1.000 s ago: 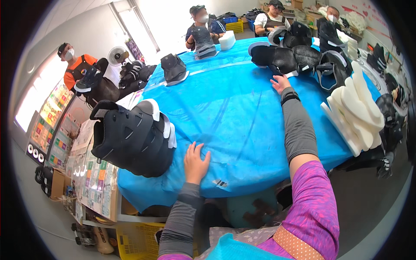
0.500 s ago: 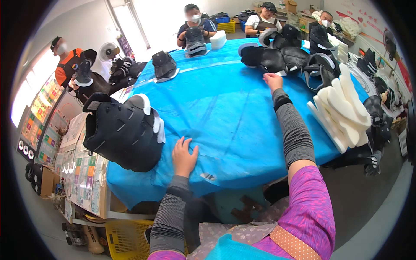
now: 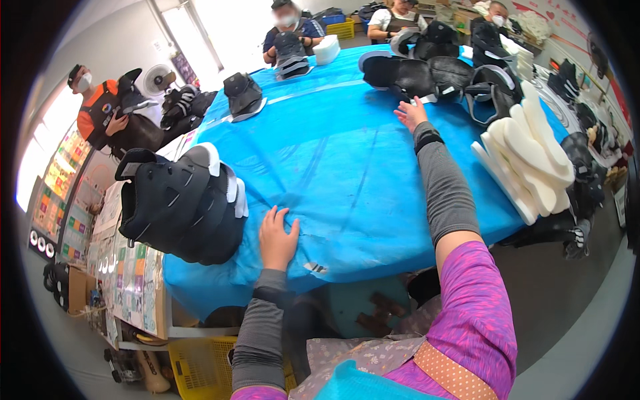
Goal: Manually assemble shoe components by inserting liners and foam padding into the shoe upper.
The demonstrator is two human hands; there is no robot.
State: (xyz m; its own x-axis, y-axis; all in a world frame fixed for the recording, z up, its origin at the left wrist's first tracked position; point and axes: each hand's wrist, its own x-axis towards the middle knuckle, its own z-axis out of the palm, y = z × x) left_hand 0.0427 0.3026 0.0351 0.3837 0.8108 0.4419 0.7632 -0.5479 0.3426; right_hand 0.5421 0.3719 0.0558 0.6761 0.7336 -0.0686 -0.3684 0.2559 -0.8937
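Observation:
My left hand [image 3: 278,239] lies flat on the blue table cover [image 3: 333,193] with its fingers spread, holding nothing. Just left of it stands a stack of nested black shoe uppers [image 3: 183,207] with white and grey edges. My right arm reaches far over the table, and my right hand [image 3: 411,114] hovers with its fingers apart and nothing in them. Close beyond that hand lies a row of black shoe uppers [image 3: 413,79]. Another black upper [image 3: 490,97], its opening showing, lies to the right of the hand.
White curved foam pieces [image 3: 523,157] are piled at the right edge. Small stacks of black uppers [image 3: 244,97] stand at the far left of the table. Several people work around it, one in an orange top [image 3: 100,110]. A yellow basket [image 3: 203,367] sits below the left edge.
My right hand's fingers have gone from bunched together to spread apart beside the uppers. My left hand still rests on the cover. The whole view has shifted slightly.

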